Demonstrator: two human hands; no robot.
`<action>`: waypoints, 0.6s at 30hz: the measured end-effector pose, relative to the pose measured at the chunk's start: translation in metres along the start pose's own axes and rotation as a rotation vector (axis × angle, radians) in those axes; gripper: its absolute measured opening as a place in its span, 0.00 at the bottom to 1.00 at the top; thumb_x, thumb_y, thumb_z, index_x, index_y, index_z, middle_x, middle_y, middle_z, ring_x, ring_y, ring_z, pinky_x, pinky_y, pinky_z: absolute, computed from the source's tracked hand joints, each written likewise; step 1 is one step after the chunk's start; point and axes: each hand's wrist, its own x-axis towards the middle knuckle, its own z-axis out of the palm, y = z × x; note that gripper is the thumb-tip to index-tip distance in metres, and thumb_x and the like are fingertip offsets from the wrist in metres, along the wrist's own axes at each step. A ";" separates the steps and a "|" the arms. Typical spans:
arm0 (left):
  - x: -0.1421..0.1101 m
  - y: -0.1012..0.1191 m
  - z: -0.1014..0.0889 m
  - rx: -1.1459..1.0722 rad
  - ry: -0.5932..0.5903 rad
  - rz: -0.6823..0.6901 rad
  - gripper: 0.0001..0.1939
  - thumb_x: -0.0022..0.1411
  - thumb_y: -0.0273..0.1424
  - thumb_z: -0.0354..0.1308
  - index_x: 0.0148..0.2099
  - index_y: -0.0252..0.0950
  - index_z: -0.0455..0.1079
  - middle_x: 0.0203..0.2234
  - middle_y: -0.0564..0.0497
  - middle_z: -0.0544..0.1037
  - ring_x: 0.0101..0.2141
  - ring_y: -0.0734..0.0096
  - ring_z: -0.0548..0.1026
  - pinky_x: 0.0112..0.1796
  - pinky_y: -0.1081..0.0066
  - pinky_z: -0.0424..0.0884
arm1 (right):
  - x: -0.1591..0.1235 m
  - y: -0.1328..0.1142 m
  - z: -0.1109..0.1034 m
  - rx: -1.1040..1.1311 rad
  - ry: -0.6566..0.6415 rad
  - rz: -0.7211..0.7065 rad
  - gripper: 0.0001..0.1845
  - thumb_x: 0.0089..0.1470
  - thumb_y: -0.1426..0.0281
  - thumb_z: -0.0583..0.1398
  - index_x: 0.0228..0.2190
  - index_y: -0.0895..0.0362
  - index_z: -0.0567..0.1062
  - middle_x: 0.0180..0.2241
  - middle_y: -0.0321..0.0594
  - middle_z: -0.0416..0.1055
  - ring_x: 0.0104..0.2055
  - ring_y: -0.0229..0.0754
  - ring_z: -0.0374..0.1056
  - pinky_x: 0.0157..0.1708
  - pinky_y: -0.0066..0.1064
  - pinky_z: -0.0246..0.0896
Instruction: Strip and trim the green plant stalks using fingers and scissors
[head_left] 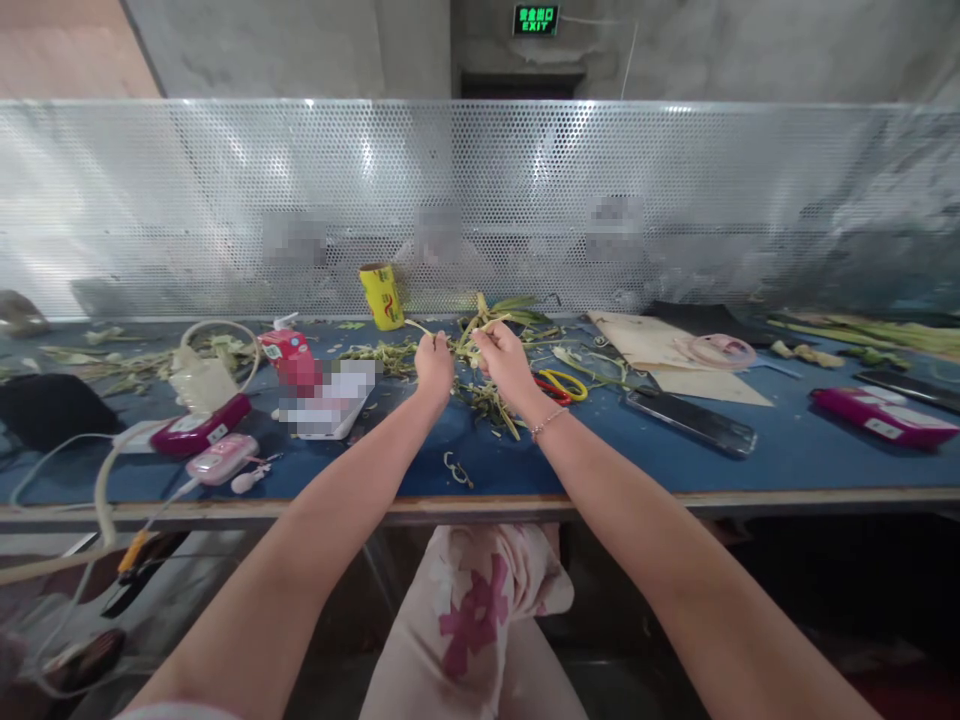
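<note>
Over the middle of the blue table, my left hand (pixel 435 362) is closed, and a thin pale green plant stem (pixel 417 326) sticks out above its fingers. Just to its right, my right hand (pixel 498 356) pinches another pale stem (pixel 496 322) at its fingertips. A small gap lies between the two hands. Below and behind them spreads a pile of green plant trimmings (pixel 491 402). Beside my right wrist lie scissors (pixel 561 386) with red and yellow handles.
A yellow can (pixel 382 297) stands behind my left hand, near the perforated metal screen (pixel 480 180). To the left are a pink carton (pixel 289 357) and a white phone-like device (pixel 337 400). A black phone (pixel 691 421) and brown paper (pixel 652 340) lie to the right.
</note>
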 end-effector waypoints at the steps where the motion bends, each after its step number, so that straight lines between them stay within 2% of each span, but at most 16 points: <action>1: 0.000 0.001 -0.001 0.011 0.021 -0.011 0.12 0.61 0.32 0.46 0.25 0.38 0.52 0.16 0.58 0.56 0.20 0.77 0.58 0.24 0.75 0.56 | 0.000 0.000 0.000 -0.002 -0.002 -0.003 0.16 0.48 0.56 0.56 0.23 0.54 0.58 0.17 0.27 0.47 0.16 0.28 0.46 0.16 0.23 0.46; 3: -0.002 0.005 -0.001 0.026 0.035 -0.004 0.12 0.60 0.32 0.46 0.25 0.38 0.53 0.16 0.58 0.56 0.20 0.77 0.58 0.25 0.75 0.56 | 0.001 0.000 -0.001 0.009 0.023 -0.005 0.16 0.48 0.56 0.57 0.23 0.54 0.59 0.17 0.27 0.47 0.16 0.28 0.47 0.16 0.23 0.46; 8: -0.009 0.016 0.000 0.039 -0.088 0.087 0.11 0.59 0.32 0.49 0.25 0.37 0.55 0.17 0.57 0.58 0.22 0.77 0.59 0.25 0.76 0.56 | 0.006 -0.001 -0.013 0.016 0.155 0.019 0.17 0.46 0.55 0.57 0.22 0.54 0.60 0.16 0.27 0.48 0.17 0.29 0.48 0.16 0.23 0.45; 11: -0.014 0.019 0.002 0.040 -0.123 0.113 0.09 0.58 0.32 0.50 0.26 0.36 0.57 0.17 0.56 0.60 0.23 0.77 0.60 0.26 0.76 0.56 | 0.007 0.000 -0.018 -0.007 0.199 0.026 0.16 0.46 0.56 0.57 0.22 0.54 0.61 0.16 0.28 0.49 0.18 0.30 0.48 0.17 0.24 0.45; 16: -0.015 0.016 0.003 0.045 -0.104 0.114 0.09 0.58 0.33 0.49 0.27 0.36 0.58 0.19 0.55 0.61 0.24 0.76 0.62 0.27 0.75 0.58 | 0.006 0.001 -0.016 -0.031 0.257 0.012 0.16 0.48 0.56 0.56 0.22 0.54 0.59 0.16 0.27 0.47 0.17 0.29 0.46 0.16 0.24 0.41; 18: -0.012 0.013 0.002 0.049 -0.071 0.108 0.10 0.59 0.34 0.49 0.26 0.36 0.58 0.19 0.55 0.61 0.25 0.76 0.62 0.28 0.75 0.58 | 0.005 0.000 -0.014 -0.046 0.223 0.021 0.16 0.49 0.55 0.54 0.23 0.54 0.58 0.16 0.26 0.46 0.16 0.29 0.44 0.15 0.24 0.40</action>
